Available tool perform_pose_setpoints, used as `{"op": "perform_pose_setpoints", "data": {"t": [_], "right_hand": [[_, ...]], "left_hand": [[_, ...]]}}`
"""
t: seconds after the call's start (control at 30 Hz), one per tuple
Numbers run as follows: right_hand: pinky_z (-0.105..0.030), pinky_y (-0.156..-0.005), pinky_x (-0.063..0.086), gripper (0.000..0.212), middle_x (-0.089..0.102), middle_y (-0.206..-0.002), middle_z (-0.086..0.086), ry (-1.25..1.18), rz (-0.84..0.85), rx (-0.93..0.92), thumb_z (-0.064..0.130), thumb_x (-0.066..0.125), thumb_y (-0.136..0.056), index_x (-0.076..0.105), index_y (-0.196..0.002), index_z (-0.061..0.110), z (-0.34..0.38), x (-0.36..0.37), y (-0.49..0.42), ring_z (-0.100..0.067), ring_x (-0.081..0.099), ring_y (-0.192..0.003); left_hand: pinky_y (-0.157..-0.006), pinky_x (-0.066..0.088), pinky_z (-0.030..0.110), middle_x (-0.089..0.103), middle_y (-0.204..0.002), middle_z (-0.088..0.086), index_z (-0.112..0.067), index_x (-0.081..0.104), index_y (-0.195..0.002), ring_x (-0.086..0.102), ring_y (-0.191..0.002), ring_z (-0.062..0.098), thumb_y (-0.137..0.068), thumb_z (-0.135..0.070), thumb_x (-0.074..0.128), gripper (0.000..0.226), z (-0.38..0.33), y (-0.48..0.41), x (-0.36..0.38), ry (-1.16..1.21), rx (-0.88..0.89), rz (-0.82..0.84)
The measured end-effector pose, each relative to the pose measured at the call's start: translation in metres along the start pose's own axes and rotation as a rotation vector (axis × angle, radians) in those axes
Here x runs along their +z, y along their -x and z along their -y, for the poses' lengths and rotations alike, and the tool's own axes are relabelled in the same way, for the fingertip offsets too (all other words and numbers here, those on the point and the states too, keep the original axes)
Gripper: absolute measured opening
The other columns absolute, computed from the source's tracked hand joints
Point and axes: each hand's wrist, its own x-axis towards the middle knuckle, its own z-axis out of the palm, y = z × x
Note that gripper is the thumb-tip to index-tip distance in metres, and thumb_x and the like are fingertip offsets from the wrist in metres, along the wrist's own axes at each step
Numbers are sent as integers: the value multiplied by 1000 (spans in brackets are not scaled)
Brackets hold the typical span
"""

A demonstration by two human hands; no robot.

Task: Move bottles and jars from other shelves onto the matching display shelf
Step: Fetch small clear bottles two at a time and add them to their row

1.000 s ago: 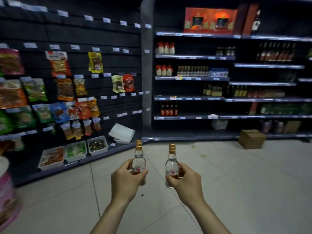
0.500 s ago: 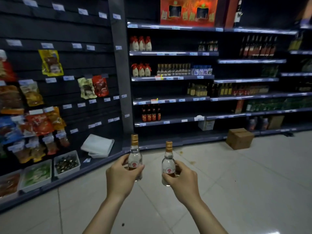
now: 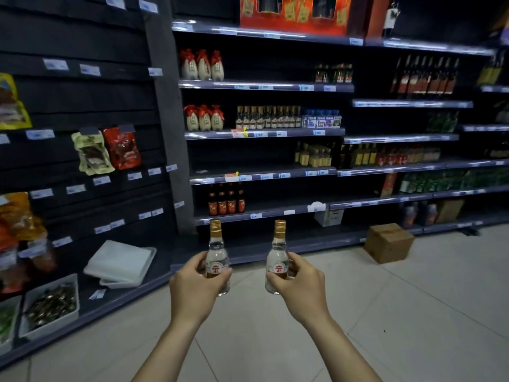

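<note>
**Two Small Bottles in Hand Before the Liquor Shelves**

Gripped the left bottle (image 3: 217, 252) in the left hand (image 3: 192, 288), fingers curled round the labelled lower body. Gripped the right bottle (image 3: 278, 252) in the right hand (image 3: 300, 288) the same way, low on the glass. Held both upright, gold caps up, clear liquid inside, side by side but apart. Carried them in the air above the tiled floor (image 3: 385, 312), at arm's length, level with the lowest shelves.

Faced a dark shelving unit. Looked up at a row of similar gold-capped bottles (image 3: 267, 117) on the middle shelf (image 3: 297, 132), set between three jugs with red bows (image 3: 204, 118) and some blue-labelled packs (image 3: 321, 119). Noted three more jugs of that kind (image 3: 202, 64) one shelf higher. Noted four dark bottles with red caps (image 3: 225, 199) two shelves below the gold-capped row, just behind the left bottle's cap as the camera saw it.

Passed a cardboard box (image 3: 388, 242) on the floor to the right, against the base of the unit. Passed stacked white trays (image 3: 119, 261) and hanging snack bags (image 3: 121, 147) on the left wall. Could not read any price tag, too blurred.
</note>
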Motion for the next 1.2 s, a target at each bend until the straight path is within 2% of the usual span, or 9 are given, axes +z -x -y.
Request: {"op": "perform_pose_setpoints", "data": {"t": [0.23, 0.33, 0.43, 0.57, 0.63, 0.77, 1.03, 1.13, 1.2], "right_hand": [[-9, -67, 53, 53, 73, -88, 28, 2, -12, -18, 23, 88, -74, 62, -89, 67, -57, 49, -162, 4, 71, -81], [-10, -68, 54, 42, 74, -87, 28, 15, -4, -13, 24, 88, -76, 65, -87, 58, -70, 72, -248, 5, 71, -81], [-9, -70, 53, 35, 74, -87, 30, 29, 7, -3, 24, 89, -76, 67, -90, 47, -75, 92, -327, 8, 70, -82], [-3, -68, 49, 33, 73, -83, 32, 18, 1, 10, 23, 90, -75, 71, -97, 39, -92, 115, -415, 11, 69, -78], [0, -66, 46, 34, 72, -82, 34, -5, -4, 16, 22, 90, -74, 71, -98, 38, -102, 126, -454, 13, 68, -76], [0, -65, 46, 35, 73, -83, 32, -41, 24, 8, 23, 89, -75, 68, -92, 44, -126, 149, -533, 12, 69, -77], [-5, -67, 51, 38, 74, -86, 31, -60, 131, -72, 19, 89, -78, 66, -91, 47, -182, 166, -717, 11, 71, -79], [-10, -69, 54, 40, 73, -85, 31, -64, 130, -93, 22, 89, -78, 67, -87, 54, -196, 161, -788, 9, 71, -79], [-6, -69, 52, 52, 73, -86, 32, -71, 129, -139, 22, 88, -78, 63, -91, 66, -201, 157, -829, 9, 70, -80]], "left_hand": [[-63, 45, 10, 56, -85, -55, -54, 57, -88, 61, -83, -21, -65, -38, 94, 46, 38, -147, 94, 2, 10, -14], [-55, 46, 3, 62, -85, -49, -55, 58, -85, 62, -82, -20, -66, -33, 94, 46, 50, -225, 130, 31, 0, -9], [-59, 46, 0, 66, -83, -43, -53, 62, -85, 66, -79, -16, -65, -32, 96, 45, 58, -298, 162, 32, -10, -10], [-63, 48, 2, 74, -81, -27, -39, 73, -102, 68, -77, -13, -64, -34, 96, 45, 67, -379, 196, 31, -43, -29], [-64, 46, 1, 73, -81, -28, -38, 73, -104, 67, -78, -14, -64, -36, 95, 46, 71, -413, 211, 9, -41, -43], [-60, 44, -1, 65, -81, -44, -52, 62, -89, 65, -77, -18, -66, -33, 94, 43, 82, -480, 245, 31, -41, -60], [-64, 45, -1, 69, -77, -38, -36, 71, -116, 64, -80, -21, -67, -31, 96, 55, 93, -622, 358, 20, -41, -123], [-69, 51, 5, 69, -80, -39, -36, 73, -105, 67, -82, -14, -67, -37, 95, 44, 82, -675, 402, 8, -49, -147], [-69, 52, 7, 70, -85, -39, -49, 68, -100, 68, -82, -12, -65, -40, 94, 44, 75, -707, 430, 18, -22, -167]]}}
